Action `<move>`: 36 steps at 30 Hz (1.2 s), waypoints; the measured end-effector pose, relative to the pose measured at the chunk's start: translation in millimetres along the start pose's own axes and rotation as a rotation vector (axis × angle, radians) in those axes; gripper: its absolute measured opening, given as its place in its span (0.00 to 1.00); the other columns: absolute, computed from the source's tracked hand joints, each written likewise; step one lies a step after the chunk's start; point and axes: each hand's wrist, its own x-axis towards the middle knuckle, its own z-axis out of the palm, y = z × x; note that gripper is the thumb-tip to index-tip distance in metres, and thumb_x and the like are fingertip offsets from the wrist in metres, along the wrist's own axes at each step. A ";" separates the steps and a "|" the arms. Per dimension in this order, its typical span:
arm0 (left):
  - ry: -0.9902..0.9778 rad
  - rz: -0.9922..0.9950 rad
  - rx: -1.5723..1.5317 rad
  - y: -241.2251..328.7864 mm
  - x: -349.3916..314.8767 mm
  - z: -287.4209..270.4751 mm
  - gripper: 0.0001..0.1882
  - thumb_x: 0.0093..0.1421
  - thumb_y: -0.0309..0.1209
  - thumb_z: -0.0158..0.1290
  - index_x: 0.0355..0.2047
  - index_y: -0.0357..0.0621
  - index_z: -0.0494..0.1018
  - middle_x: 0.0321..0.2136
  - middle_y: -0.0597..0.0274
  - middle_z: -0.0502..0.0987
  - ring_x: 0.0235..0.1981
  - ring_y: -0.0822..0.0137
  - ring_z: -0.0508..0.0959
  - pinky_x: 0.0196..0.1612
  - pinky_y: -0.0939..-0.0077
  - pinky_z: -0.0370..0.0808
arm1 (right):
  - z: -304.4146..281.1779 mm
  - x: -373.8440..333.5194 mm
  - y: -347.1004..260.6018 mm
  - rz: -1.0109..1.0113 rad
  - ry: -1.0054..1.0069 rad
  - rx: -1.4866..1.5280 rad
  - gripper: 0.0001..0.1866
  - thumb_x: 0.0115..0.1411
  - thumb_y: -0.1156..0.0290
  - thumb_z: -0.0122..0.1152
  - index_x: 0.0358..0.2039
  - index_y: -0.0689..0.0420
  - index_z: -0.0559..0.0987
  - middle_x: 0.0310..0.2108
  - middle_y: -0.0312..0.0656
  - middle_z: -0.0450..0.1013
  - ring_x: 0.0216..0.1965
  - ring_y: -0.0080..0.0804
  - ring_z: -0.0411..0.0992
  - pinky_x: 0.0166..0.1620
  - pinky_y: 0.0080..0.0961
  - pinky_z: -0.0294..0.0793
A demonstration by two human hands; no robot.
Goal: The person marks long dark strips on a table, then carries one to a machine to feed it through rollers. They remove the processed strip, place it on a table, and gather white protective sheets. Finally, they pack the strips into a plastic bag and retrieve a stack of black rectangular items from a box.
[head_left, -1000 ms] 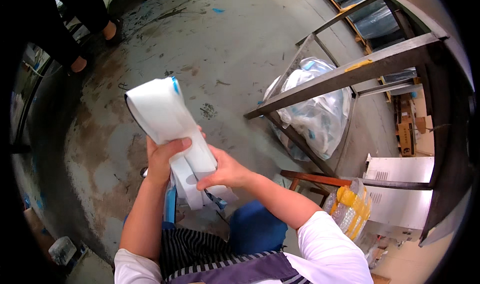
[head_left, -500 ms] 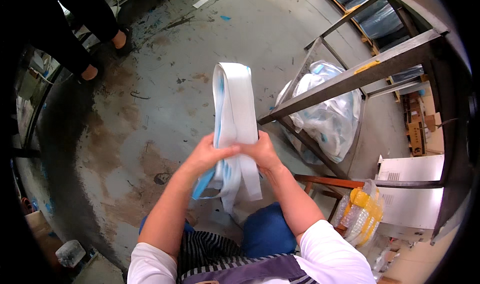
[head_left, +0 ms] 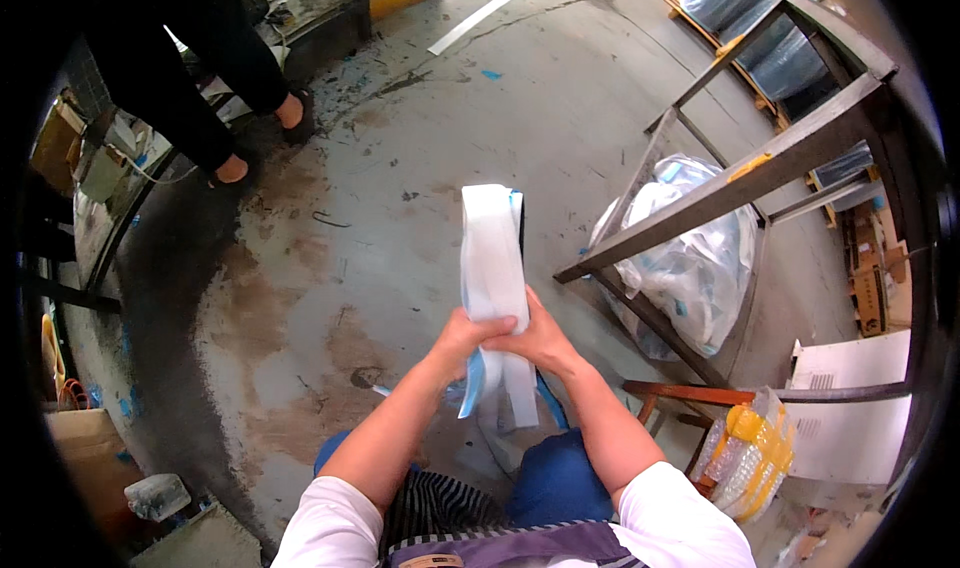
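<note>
A bundle of folded white strips (head_left: pixel 492 253) with blue edges stands upright in front of me, looped at its top. Both my hands grip it around the middle, thumbs meeting across the near face. My left hand (head_left: pixel 467 340) closes on its left side, and my right hand (head_left: pixel 545 338) wraps its right side. Loose white and blue ends (head_left: pixel 520 393) hang below the hands, over the floor and close to my knees. The fingers behind the bundle are hidden.
To the right stand a metal frame (head_left: pixel 720 203) and a clear plastic bag (head_left: pixel 690 268) of white and blue material. A bubble-wrapped bundle with yellow tape (head_left: pixel 745 448) sits nearer. Another person's legs (head_left: pixel 190 78) are at the far left. One white strip (head_left: pixel 480 18) lies on the floor.
The bundle's top loop has turned and narrowed, and the strips look pressed closer together. My hands have squeezed nearer each other around it. The whole view has shifted.
</note>
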 end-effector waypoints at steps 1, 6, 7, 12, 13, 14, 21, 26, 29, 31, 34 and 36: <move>0.005 -0.013 0.018 1.7 -0.3 -1.4 0.27 0.50 0.32 0.62 0.48 0.31 0.69 0.40 0.51 0.76 0.39 0.62 0.78 0.41 0.68 0.75 | 0.5 1.5 0.3 -0.057 -0.003 -0.012 0.58 0.34 0.60 0.79 0.62 0.63 0.55 0.60 0.53 0.55 0.62 0.43 0.55 0.62 0.36 0.58; -0.019 -0.123 -0.029 11.5 -7.4 5.5 0.33 0.50 0.33 0.60 0.54 0.31 0.62 0.44 0.48 0.73 0.41 0.57 0.77 0.43 0.63 0.76 | -4.1 1.3 10.2 -0.392 0.128 -0.605 0.61 0.37 0.44 0.74 0.63 0.66 0.53 0.62 0.57 0.53 0.64 0.51 0.51 0.64 0.40 0.52; -0.013 -0.142 -0.043 10.9 -7.7 3.7 0.34 0.51 0.32 0.60 0.55 0.32 0.61 0.45 0.47 0.73 0.42 0.56 0.77 0.44 0.61 0.77 | -0.7 1.3 7.0 -0.347 0.120 -0.575 0.62 0.39 0.37 0.69 0.63 0.67 0.52 0.62 0.59 0.51 0.64 0.54 0.49 0.65 0.41 0.48; 0.084 -0.031 -0.099 13.2 -10.1 14.9 0.29 0.50 0.26 0.58 0.52 0.31 0.64 0.42 0.48 0.74 0.40 0.55 0.78 0.42 0.60 0.77 | 0.0 -7.0 -5.4 -0.337 0.096 -0.331 0.56 0.47 0.42 0.66 0.64 0.66 0.51 0.63 0.57 0.50 0.66 0.49 0.48 0.65 0.39 0.49; 0.097 -0.001 -0.077 14.1 -9.7 15.7 0.28 0.49 0.25 0.60 0.50 0.31 0.66 0.41 0.48 0.75 0.39 0.56 0.78 0.42 0.61 0.77 | -3.6 -8.0 -0.7 -0.294 0.031 -0.224 0.55 0.49 0.42 0.65 0.64 0.65 0.51 0.64 0.56 0.51 0.66 0.47 0.49 0.65 0.38 0.49; 0.111 0.031 -0.056 14.6 -8.8 14.7 0.26 0.49 0.25 0.61 0.48 0.30 0.67 0.40 0.48 0.75 0.38 0.56 0.78 0.41 0.61 0.77 | -8.5 -7.9 7.0 -0.251 -0.034 -0.115 0.53 0.51 0.42 0.63 0.64 0.64 0.51 0.64 0.54 0.51 0.66 0.45 0.49 0.65 0.37 0.50; 0.326 0.200 -0.070 35.6 -16.4 8.9 0.31 0.46 0.27 0.64 0.48 0.26 0.65 0.38 0.44 0.75 0.36 0.53 0.78 0.40 0.59 0.78 | -156.3 -16.0 116.4 0.140 0.867 -0.463 0.18 0.57 0.59 0.60 0.41 0.61 0.78 0.38 0.48 0.77 0.38 0.40 0.74 0.43 0.30 0.71; 0.284 0.211 -0.049 38.6 -16.3 1.8 0.30 0.46 0.29 0.63 0.47 0.27 0.66 0.37 0.44 0.75 0.36 0.54 0.78 0.40 0.61 0.78 | -244.7 -21.7 200.5 0.555 1.058 -1.005 0.28 0.57 0.47 0.53 0.41 0.62 0.77 0.38 0.55 0.75 0.43 0.54 0.71 0.52 0.46 0.65; 0.311 0.200 -0.026 39.2 -23.5 -0.5 0.29 0.47 0.29 0.63 0.47 0.27 0.66 0.37 0.45 0.75 0.36 0.55 0.78 0.40 0.61 0.77 | -247.7 -2.8 197.4 0.520 0.990 -0.874 0.28 0.56 0.46 0.55 0.40 0.61 0.78 0.40 0.55 0.75 0.45 0.54 0.71 0.49 0.45 0.67; 0.307 0.208 -0.014 38.3 -23.4 2.4 0.29 0.47 0.28 0.63 0.47 0.27 0.66 0.38 0.45 0.75 0.36 0.55 0.78 0.40 0.62 0.77 | -268.3 -0.3 205.0 0.473 1.039 -0.789 0.23 0.53 0.51 0.62 0.39 0.59 0.78 0.39 0.50 0.76 0.42 0.48 0.74 0.44 0.42 0.70; 0.269 0.230 -0.013 38.4 -18.5 8.1 0.30 0.47 0.28 0.62 0.48 0.28 0.65 0.38 0.45 0.75 0.37 0.55 0.78 0.40 0.62 0.77 | -332.9 -3.2 204.3 0.293 1.181 -0.412 0.15 0.52 0.62 0.66 0.35 0.58 0.79 0.30 0.41 0.75 0.30 0.32 0.72 0.37 0.31 0.72; 0.269 0.243 -0.033 36.8 -19.8 7.1 0.31 0.47 0.28 0.63 0.49 0.28 0.64 0.39 0.45 0.74 0.37 0.55 0.78 0.41 0.61 0.77 | -359.0 -0.3 165.7 0.133 1.209 -0.145 0.10 0.53 0.67 0.65 0.31 0.60 0.78 0.27 0.39 0.74 0.28 0.29 0.70 0.34 0.29 0.71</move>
